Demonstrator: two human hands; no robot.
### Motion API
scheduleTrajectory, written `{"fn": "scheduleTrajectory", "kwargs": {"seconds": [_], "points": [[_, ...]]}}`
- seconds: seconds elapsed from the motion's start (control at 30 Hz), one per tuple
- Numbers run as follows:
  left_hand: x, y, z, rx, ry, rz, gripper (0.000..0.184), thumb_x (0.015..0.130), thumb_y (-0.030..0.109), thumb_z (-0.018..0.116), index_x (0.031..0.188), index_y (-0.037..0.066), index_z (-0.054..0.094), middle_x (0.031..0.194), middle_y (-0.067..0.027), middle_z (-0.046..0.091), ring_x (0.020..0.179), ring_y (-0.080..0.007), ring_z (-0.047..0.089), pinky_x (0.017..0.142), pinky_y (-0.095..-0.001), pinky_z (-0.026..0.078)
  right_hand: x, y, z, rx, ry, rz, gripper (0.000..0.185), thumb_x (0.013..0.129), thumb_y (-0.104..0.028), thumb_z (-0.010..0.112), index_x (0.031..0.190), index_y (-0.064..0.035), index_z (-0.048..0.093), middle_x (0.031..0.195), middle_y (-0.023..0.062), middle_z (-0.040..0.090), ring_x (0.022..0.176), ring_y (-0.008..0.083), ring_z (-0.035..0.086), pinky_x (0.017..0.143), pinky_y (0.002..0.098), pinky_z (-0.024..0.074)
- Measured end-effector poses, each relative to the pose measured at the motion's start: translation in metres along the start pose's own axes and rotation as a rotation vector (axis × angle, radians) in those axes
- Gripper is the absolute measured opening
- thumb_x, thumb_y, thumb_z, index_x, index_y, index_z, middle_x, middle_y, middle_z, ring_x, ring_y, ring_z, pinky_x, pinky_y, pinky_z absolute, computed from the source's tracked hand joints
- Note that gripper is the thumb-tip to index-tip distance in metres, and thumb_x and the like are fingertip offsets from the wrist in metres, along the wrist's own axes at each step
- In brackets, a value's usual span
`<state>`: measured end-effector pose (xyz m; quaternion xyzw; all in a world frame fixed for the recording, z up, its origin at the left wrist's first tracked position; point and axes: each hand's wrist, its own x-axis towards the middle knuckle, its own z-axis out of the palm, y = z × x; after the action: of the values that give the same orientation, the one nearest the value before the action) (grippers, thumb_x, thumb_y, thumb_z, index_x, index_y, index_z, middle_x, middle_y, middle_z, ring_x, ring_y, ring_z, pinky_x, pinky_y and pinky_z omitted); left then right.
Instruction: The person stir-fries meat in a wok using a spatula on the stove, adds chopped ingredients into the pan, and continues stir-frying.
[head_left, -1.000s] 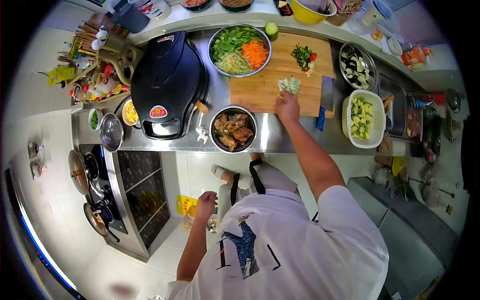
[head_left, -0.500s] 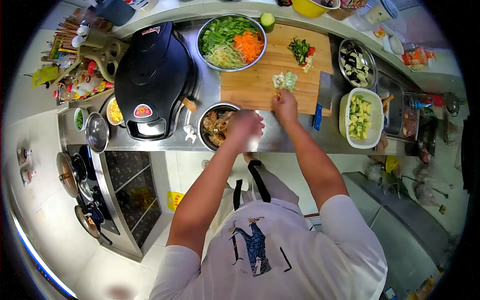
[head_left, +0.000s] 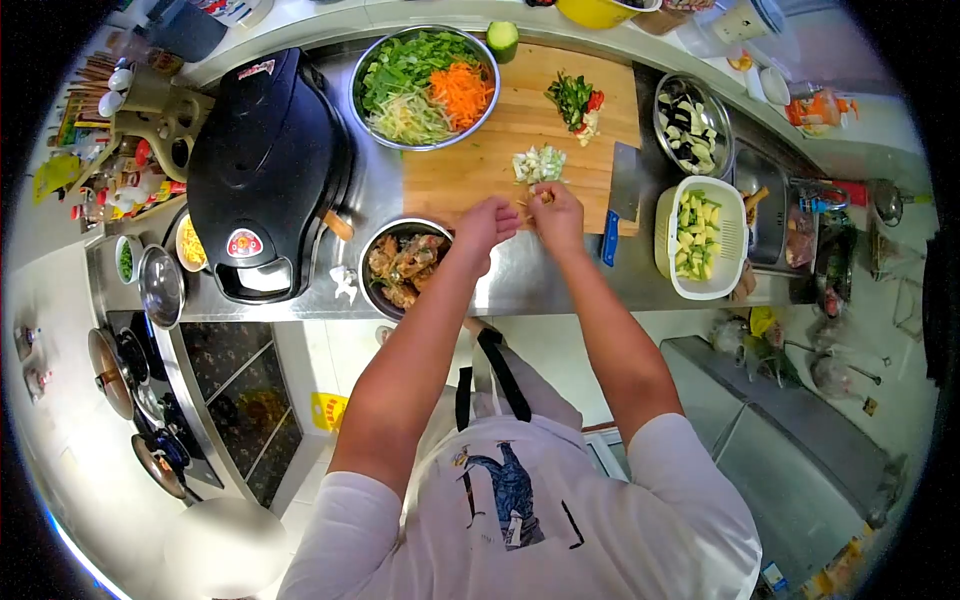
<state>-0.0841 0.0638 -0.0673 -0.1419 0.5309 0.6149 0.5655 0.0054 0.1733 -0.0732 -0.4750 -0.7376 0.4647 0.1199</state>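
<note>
We see a small brown piece (head_left: 545,197) over the near side of the cutting board (head_left: 450,178), apparently pinched in the right hand (head_left: 558,217), fingertips together; long axis too small to read. The left hand (head_left: 487,228) is just left of it, fingers apart and pointing its way, grip holding nothing we can see. Chopped pale pile (head_left: 538,164) lies just beyond the right grip, so that hand's nearer. Meat bowl (head_left: 403,268) sits by our left wrist, on the worktop (head_left: 530,290).

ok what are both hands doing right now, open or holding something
Left hand: loosely open, nothing visible in it.
Right hand: curled closed; can't tell what, if anything, it holds.
</note>
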Motion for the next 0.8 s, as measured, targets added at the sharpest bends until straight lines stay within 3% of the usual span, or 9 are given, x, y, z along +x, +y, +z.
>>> {"fn": "scheduleTrajectory", "kwargs": {"seconds": [0.03,0.17,0.23,0.27,0.33,0.43,0.53,0.63,0.8], "points": [[0.003,0.0,0.003,-0.064,-0.027,0.014,0.028,0.095,0.024,0.044,0.108,0.002,0.055,0.096,-0.0112,0.06,0.092,-0.0233,0.06,0.084,-0.0361,0.049,-0.002,-0.008,-0.006,0.104,-0.062,0.115,0.022,0.077,-0.012,0.063,0.097,-0.0021,0.063,0.082,0.018,0.065,0.074,0.0335,0.062,0.071,0.0365,0.0509],[0.013,-0.002,0.012,-0.228,-0.16,-0.001,0.027,0.095,0.025,0.044,0.105,0.003,0.057,0.098,-0.0106,0.061,0.093,-0.0229,0.059,0.084,-0.0365,0.049,-0.012,-0.022,-0.012,0.143,-0.278,0.205,0.027,0.076,-0.009,0.062,0.103,-0.0023,0.062,0.093,0.0195,0.064,0.085,0.0352,0.062,0.078,0.0371,0.0506],[0.019,-0.003,0.016,-0.357,-0.213,-0.022,0.026,0.093,0.026,0.046,0.101,0.004,0.058,0.095,-0.0086,0.062,0.09,-0.0206,0.06,0.081,-0.032,0.049,-0.03,-0.032,-0.009,-0.148,-0.169,-0.477,0.028,0.077,-0.004,0.063,0.105,-0.0006,0.061,0.102,0.0192,0.064,0.091,0.0323,0.063,0.082,0.0354,0.0502],[0.02,-0.003,0.017,-0.359,-0.216,-0.022,0.026,0.093,0.026,0.046,0.101,0.004,0.058,0.095,-0.0086,0.062,0.09,-0.0206,0.06,0.081,-0.032,0.049,-0.033,-0.036,-0.01,-0.151,-0.168,-0.479,0.028,0.077,-0.004,0.063,0.105,-0.0006,0.061,0.102,0.0192,0.064,0.091,0.0323,0.063,0.082,0.0354,0.0502],[0.018,-0.003,0.016,-0.416,-0.186,-0.041,0.027,0.094,0.027,0.046,0.099,0.004,0.059,0.096,-0.0087,0.062,0.09,-0.0203,0.059,0.082,-0.0328,0.049,-0.038,-0.04,-0.009,-0.148,-0.121,-0.457,0.034,0.076,-0.001,0.061,0.11,-0.0011,0.06,0.11,0.0202,0.061,0.105,0.0347,0.057,0.091,0.037,0.0463],[0.017,-0.004,0.015,-0.466,-0.223,-0.034,0.027,0.094,0.028,0.046,0.099,0.005,0.059,0.095,-0.0079,0.062,0.09,-0.0204,0.059,0.083,-0.0336,0.049,-0.046,-0.045,-0.006,-0.183,-0.097,-0.481,0.032,0.078,-0.002,0.055,0.11,-0.0008,0.058,0.113,0.0207,0.058,0.105,0.0377,0.056,0.09,0.0407,0.0462],[0.011,-0.002,0.015,-0.465,-0.189,-0.047,0.028,0.094,0.029,0.047,0.1,0.005,0.059,0.098,-0.0091,0.062,0.093,-0.0234,0.059,0.085,-0.0366,0.05,-0.052,-0.055,-0.007,-0.157,-0.125,-0.397,0.034,0.078,-0.001,0.054,0.112,-0.0013,0.057,0.114,0.0196,0.057,0.104,0.0371,0.056,0.089,0.0413,0.0469],[-0.002,0.005,0.014,-0.492,-0.133,-0.124,0.026,0.094,0.028,0.047,0.098,0.005,0.059,0.094,-0.0073,0.061,0.09,-0.021,0.059,0.083,-0.0348,0.049,-0.058,-0.066,-0.007,-0.136,-0.135,-0.429,0.036,0.078,-0.001,0.054,0.114,-0.0033,0.055,0.115,0.0188,0.056,0.103,0.0369,0.057,0.087,0.042,0.0477],[0.009,-0.005,0.001,-0.481,-0.199,-0.064,0.024,0.093,0.026,0.048,0.096,0.005,0.059,0.091,-0.0064,0.061,0.088,-0.0205,0.059,0.081,-0.0342,0.05,-0.056,-0.064,-0.004,-0.245,-0.156,-0.465,0.035,0.078,-0.002,0.054,0.113,-0.0052,0.055,0.111,0.0179,0.058,0.099,0.0364,0.059,0.084,0.0424,0.0483]]}}
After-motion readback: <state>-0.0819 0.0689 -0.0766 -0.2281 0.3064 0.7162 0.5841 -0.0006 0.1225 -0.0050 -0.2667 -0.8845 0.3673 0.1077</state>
